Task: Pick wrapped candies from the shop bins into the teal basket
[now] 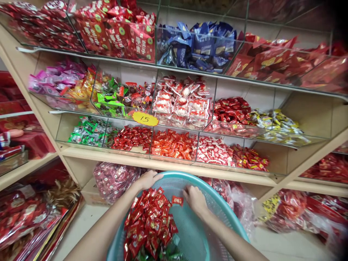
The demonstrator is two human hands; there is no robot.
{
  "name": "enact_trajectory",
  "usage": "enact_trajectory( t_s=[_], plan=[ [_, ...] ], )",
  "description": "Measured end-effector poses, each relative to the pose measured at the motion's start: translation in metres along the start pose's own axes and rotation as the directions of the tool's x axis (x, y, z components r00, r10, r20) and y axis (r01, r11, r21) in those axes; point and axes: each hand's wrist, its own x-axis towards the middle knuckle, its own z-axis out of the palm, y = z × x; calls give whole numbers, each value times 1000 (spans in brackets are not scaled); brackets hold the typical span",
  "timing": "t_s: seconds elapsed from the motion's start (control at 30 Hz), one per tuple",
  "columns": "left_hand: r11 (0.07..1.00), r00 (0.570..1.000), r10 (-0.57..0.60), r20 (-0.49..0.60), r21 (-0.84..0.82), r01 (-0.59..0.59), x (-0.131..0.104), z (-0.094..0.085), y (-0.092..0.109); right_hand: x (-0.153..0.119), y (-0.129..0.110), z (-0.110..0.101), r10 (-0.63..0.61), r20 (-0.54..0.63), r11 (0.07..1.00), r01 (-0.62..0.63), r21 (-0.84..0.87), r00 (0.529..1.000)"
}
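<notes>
A large teal mesh plastic basket (231, 203) is right in front of me, below the shelves. My left hand (149, 179) grips its far rim, thumb and fingers closed over the edge. Red wrapped candies (152, 224) are heaped along the basket's left side, with some green-wrapped ones (172, 253) at the bottom of the view. Inside the basket, on the right, my right hand (194, 199) is curled closed and slightly blurred; whatever its fingers hold is hidden. One loose red candy (177, 200) sits just left of that hand.
Clear-fronted shelf bins hold red candies (172, 143), white-and-red packets (181, 101), blue packets (203, 43) and green candies (88, 130). A yellow price tag (145, 118) reads 15. Beneath the bottom shelf (190, 168) are plastic bags of sweets (115, 181) and a cardboard box (92, 192).
</notes>
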Motion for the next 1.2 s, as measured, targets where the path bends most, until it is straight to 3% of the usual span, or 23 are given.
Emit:
enact_trajectory(
  t_s=[0.07,0.17,0.27,0.33,0.5,0.8,1.0,1.2],
  plan=[
    [1000,1000,5,-7,-7,-5,1,1,-2,4,-12,-25,-103,-68,987,93,-129,992],
    [1000,1000,8,-21,-3,-8,1,3,-5,20,-34,-66,-191,-175,979,173,-111,966],
    [1000,1000,5,-18,3,-5,1,3,-5,44,-52,-96,-217,-263,970,178,-163,940],
    [1000,1000,20,-17,11,-20,0,2,-4,61,-62,-106,-215,-285,958,147,-245,934],
    [999,999,31,-17,20,-31,-1,0,-2,88,-76,-106,-198,-210,926,113,-360,957],
    [1000,1000,-7,-14,-17,7,-2,0,0,97,-80,-99,-122,-148,919,55,-391,981],
    [1000,1000,-2,9,-2,2,-2,0,2,94,-78,-96,-153,-244,936,61,-346,958],
    [1000,1000,2,10,-11,-2,-1,1,-1,91,-67,-102,-200,-376,976,153,-154,905]
  ],
)
